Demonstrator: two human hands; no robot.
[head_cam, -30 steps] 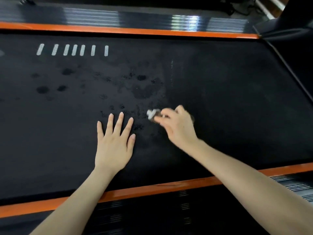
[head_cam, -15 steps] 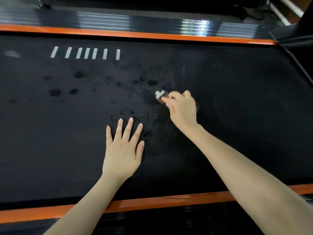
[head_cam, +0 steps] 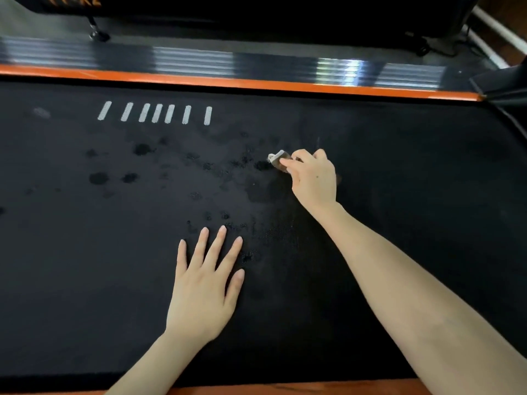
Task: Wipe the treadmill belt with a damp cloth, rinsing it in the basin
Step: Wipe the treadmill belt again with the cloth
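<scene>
Up the frame goes the right hand, fingers clamped on a small balled brown-and-white damp cloth, mid-wipe on the black textured treadmill belt. Left hand lies flat, fingers spread. Next, probably, those dark wet spots centre-left.

The treadmill belt lies flat and open to the right of the right hand, which grips a cloth, and across its left part, where only wet spots and white stripes mark it. The left hand lies flat on the near middle, leaving a narrowing gap between it and the right forearm. An orange rail bounds the far edge, and a dark housing rises at the far right corner.
</scene>
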